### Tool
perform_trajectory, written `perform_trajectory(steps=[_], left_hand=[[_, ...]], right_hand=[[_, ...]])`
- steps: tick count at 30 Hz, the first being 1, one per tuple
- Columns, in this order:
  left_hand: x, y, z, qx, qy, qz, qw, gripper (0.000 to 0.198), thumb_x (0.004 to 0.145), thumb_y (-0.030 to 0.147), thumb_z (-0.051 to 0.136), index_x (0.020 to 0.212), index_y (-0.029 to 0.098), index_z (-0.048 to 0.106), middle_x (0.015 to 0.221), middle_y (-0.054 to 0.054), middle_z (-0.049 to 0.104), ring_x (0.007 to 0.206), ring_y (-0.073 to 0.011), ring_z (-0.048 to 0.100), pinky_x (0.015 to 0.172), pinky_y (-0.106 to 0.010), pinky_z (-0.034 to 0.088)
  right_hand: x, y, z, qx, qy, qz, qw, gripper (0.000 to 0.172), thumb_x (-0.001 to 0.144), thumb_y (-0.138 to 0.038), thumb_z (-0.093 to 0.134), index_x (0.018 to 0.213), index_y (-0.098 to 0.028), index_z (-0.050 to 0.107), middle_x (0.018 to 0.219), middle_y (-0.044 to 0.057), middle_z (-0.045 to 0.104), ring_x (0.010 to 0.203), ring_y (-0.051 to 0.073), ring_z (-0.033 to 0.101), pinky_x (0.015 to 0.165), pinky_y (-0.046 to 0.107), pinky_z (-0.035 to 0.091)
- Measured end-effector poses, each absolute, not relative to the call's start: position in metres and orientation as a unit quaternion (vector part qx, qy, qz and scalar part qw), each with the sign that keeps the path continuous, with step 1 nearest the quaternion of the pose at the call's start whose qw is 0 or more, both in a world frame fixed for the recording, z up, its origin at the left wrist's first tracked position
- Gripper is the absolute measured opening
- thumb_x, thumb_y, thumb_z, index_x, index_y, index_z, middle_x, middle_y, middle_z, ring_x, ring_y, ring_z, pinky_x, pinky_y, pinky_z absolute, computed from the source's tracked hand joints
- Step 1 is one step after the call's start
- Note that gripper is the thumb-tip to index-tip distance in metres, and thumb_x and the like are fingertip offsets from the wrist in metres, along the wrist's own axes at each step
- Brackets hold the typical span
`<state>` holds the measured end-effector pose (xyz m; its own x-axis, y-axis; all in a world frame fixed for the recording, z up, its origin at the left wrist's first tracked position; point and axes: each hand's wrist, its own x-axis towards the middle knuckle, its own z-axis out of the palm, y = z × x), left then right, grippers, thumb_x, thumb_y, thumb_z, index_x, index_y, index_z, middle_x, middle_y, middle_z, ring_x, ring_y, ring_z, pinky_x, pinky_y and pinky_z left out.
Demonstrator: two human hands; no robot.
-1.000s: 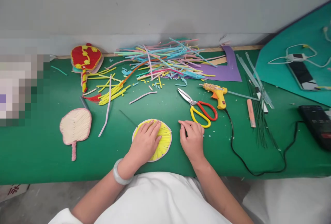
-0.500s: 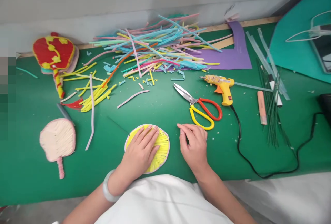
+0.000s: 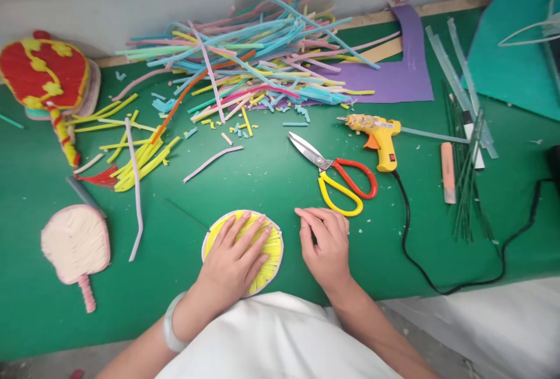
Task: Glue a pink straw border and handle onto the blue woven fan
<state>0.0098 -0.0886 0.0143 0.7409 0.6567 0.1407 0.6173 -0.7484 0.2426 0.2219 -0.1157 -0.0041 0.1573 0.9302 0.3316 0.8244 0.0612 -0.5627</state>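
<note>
My left hand [image 3: 236, 256] lies flat with its fingers spread over a round disc [image 3: 273, 259] of yellow pipe cleaner strips edged in pale pink. A thin dark green wire [image 3: 186, 214] sticks out from the disc's upper left. To the right of the disc, my right hand [image 3: 326, 245] rests on the table with its fingers loosely curled in. Nothing shows in it, though its palm side is hidden. Just beyond that hand are scissors [image 3: 326, 166] with one red and one yellow handle, blades parted. A yellow hot glue gun [image 3: 378, 137] lies behind them to the right.
A heap of coloured pipe cleaners [image 3: 258, 52] lies at the back beside purple foam sheet [image 3: 385, 81]. Leftward are a cream fan shape [image 3: 76, 242] and a red and yellow fan [image 3: 48, 73]. Green wires [image 3: 468, 192] and the glue gun's black cord [image 3: 420, 271] occupy the right.
The view has shifted, so things on the left sit farther left. My left hand stays on the disc, and my right hand keeps its curled pose.
</note>
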Motion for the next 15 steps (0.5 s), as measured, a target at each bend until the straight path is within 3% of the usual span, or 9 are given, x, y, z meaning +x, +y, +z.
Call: perform_trajectory(steps=[9, 15], left_hand=[[0.01, -0.091, 0.012, 0.928, 0.344, 0.099, 0.099, 0.043, 0.096, 0.026, 0.054, 0.138, 0.014, 0.054, 0.137, -0.009, 0.062, 0.138, -0.0365, 0.043, 0.111, -0.058, 0.038], [0.011, -0.091, 0.013, 0.926, 0.341, 0.121, 0.109, 0.043, 0.095, 0.024, 0.055, 0.138, 0.021, 0.054, 0.135, -0.008, 0.064, 0.141, -0.0313, 0.041, 0.117, -0.057, 0.032]], right_hand=[[0.218, -0.124, 0.005, -0.672, -0.664, 0.11, 0.31, 0.019, 0.094, -0.015, 0.057, 0.107, -0.024, 0.067, 0.095, 0.004, 0.069, 0.091, 0.019, 0.06, 0.086, 0.037, 0.042], [0.211, -0.134, 0.015, -0.67, -0.676, 0.176, 0.252, 0.011, 0.096, -0.024, 0.056, 0.096, -0.023, 0.067, 0.086, 0.003, 0.065, 0.084, 0.019, 0.056, 0.081, 0.036, 0.037]])
